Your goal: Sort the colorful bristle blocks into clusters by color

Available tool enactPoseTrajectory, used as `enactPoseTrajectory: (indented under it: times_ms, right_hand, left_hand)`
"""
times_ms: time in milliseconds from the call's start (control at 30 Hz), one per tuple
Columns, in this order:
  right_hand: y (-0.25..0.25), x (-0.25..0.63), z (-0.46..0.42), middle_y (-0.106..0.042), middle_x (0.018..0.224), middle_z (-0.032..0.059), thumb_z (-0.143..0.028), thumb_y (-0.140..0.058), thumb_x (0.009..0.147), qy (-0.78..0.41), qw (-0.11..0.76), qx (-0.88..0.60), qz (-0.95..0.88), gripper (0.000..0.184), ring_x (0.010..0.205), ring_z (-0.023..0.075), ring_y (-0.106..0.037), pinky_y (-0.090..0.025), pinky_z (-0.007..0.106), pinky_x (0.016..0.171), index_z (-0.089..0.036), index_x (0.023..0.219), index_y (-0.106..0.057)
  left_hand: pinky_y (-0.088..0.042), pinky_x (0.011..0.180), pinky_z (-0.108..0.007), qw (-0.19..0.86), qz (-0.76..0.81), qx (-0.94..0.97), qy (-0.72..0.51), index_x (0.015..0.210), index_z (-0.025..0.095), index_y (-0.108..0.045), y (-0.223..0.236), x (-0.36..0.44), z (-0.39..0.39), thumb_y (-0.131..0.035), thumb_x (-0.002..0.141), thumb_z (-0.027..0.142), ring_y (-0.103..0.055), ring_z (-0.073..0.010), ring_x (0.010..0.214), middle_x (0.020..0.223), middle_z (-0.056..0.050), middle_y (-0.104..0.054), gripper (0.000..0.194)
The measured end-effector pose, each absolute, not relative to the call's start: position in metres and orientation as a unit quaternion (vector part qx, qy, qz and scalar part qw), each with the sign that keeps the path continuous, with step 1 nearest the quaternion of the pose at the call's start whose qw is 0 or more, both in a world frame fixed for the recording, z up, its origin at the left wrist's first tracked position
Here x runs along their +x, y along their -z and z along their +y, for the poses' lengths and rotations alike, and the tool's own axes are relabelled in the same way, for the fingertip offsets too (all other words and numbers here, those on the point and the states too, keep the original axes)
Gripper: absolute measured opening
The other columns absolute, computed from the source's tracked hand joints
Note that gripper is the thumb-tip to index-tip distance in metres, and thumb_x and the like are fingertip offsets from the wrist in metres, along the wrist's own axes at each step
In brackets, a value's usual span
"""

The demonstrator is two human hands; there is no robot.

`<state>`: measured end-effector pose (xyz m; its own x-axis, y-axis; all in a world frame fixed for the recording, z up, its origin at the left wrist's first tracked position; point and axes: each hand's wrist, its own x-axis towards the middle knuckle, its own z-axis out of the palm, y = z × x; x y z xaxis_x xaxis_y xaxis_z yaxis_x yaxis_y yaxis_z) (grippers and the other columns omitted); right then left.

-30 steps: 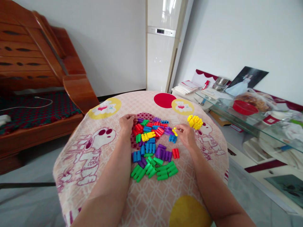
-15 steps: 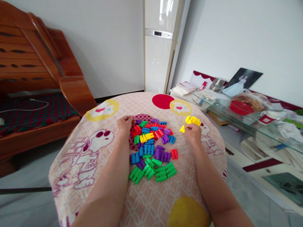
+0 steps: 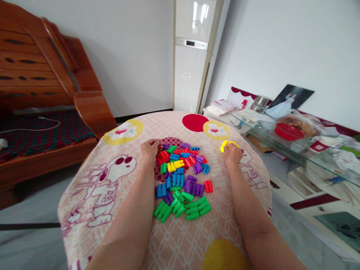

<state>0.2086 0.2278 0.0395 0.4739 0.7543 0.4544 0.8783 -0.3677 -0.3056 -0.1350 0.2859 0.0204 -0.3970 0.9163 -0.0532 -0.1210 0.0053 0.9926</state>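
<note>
On the desk (image 3: 174, 243), nearest, green blocks (image 3: 192, 210) look light, stiff and smooth, best pinched across their tubes. Beyond, the left hand (image 3: 150, 150) is beside the mixed heap (image 3: 177, 180), the right hand (image 3: 233, 154) at yellow blocks (image 3: 224, 144); whether either grip is clamped, I cannot tell.

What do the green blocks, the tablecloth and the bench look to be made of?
Green blocks: probably plastic, smooth with slight sheen; uniform colour, some ends look hollow.
Tablecloth: seemingly matt fabric, draping softly over the edge; a coating can't be ruled out.
Bench: likely varnished wood, reddish-brown with glossy highlights.
</note>
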Motion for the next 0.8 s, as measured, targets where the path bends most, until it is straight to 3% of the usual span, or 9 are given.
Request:
enactPoseTrajectory:
  times_ms: [133, 300, 467, 633, 800]
  right_hand:
    - [-0.045, 0.195, 0.218, -0.072, 0.089, 0.0148, -0.027, -0.058, 0.088, 0.125, 0.283, -0.787, -0.533, 0.021, 0.082, 0.0248, -0.063, -0.041, 0.032, 0.073, -0.015, 0.095, -0.074]
    - [-0.054, 0.134, 0.196, -0.071, 0.09, 0.0086, -0.024, -0.049, 0.094, 0.044, 0.331, -0.617, -0.712, 0.025, 0.086, 0.0211, -0.062, -0.044, 0.03, 0.08, -0.019, 0.092, -0.073]
    - [-0.054, 0.062, 0.182, -0.068, 0.109, 0.0097, -0.018, -0.044, 0.097, -0.004, 0.251, -0.454, -0.855, 0.028, 0.107, 0.023, -0.057, -0.043, 0.034, 0.095, -0.018, 0.11, -0.069]
    - [-0.052, 0.045, 0.177, -0.066, 0.099, 0.0111, -0.016, -0.049, 0.095, 0.02, 0.132, -0.468, -0.874, 0.02, 0.101, 0.0255, -0.055, -0.043, 0.037, 0.091, -0.017, 0.099, -0.069]
    - [-0.047, 0.054, 0.173, -0.064, 0.103, 0.0097, -0.021, -0.062, 0.088, -0.014, 0.189, -0.503, -0.844, 0.018, 0.102, 0.0245, -0.058, -0.046, 0.034, 0.089, -0.018, 0.105, -0.068]
  left_hand:
    - [-0.052, 0.055, -0.022, 0.422, 0.568, 0.354, -0.611, 0.08, 0.015, -0.072, -0.02, -0.134, 0.287, -0.056, 0.069, 0.015, -0.064, -0.0128, 0.055, 0.066, -0.003, -0.07, 0.02]
    - [-0.054, 0.057, -0.023, 0.419, 0.58, 0.354, -0.603, 0.081, 0.015, -0.073, -0.022, -0.132, 0.284, -0.056, 0.07, 0.016, -0.063, -0.013, 0.054, 0.062, -0.003, -0.068, 0.02]
    - [-0.054, 0.06, -0.024, 0.409, 0.583, 0.362, -0.602, 0.079, 0.015, -0.073, -0.024, -0.131, 0.281, -0.055, 0.071, 0.015, -0.064, -0.0134, 0.056, 0.062, -0.002, -0.067, 0.02]
    - [-0.055, 0.062, -0.025, 0.419, 0.579, 0.355, -0.603, 0.079, 0.015, -0.073, -0.024, -0.132, 0.281, -0.056, 0.072, 0.015, -0.064, -0.0134, 0.056, 0.064, -0.003, -0.068, 0.019]
    - [-0.057, 0.064, -0.027, 0.418, 0.574, 0.361, -0.604, 0.081, 0.015, -0.074, -0.022, -0.134, 0.284, -0.057, 0.071, 0.017, -0.066, -0.0146, 0.058, 0.067, -0.004, -0.07, 0.02]
